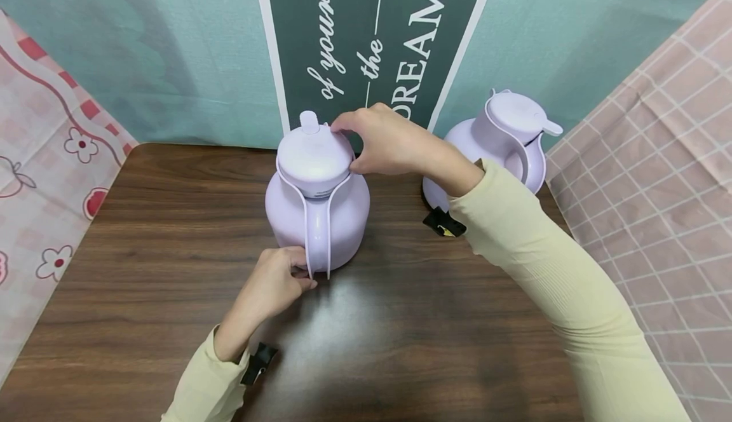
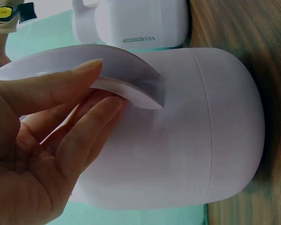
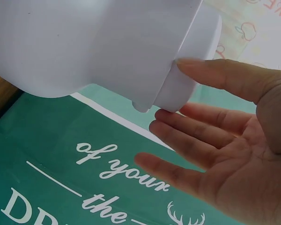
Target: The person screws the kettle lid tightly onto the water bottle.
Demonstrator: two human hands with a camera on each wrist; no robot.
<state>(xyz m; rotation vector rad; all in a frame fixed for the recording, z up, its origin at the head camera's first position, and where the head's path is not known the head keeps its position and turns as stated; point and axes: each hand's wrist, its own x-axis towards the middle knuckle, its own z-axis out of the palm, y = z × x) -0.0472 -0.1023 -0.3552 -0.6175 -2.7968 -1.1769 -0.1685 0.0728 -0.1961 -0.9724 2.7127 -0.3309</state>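
A pale lilac thermos jug (image 1: 351, 222) stands upright on the wooden table, with its handle (image 1: 318, 231) facing me. Low on that handle, my left hand (image 1: 271, 285) pinches the edge between thumb and fingers; the left wrist view shows the thumb on one side and fingertips on the other. The round lid (image 1: 316, 155) sits on the jug's neck, its tab pointing away. At the lid's right side, my right hand (image 1: 391, 139) grips the rim with thumb and forefinger, and in the right wrist view its other fingers (image 3: 178, 176) are spread away from the jug.
A second lilac jug (image 1: 466, 136) stands at the back right of the table (image 1: 171, 244), partly hidden behind my right forearm. Close behind hangs a teal cloth (image 1: 211, 60) with a dark lettered panel. Patterned cloths flank both sides.
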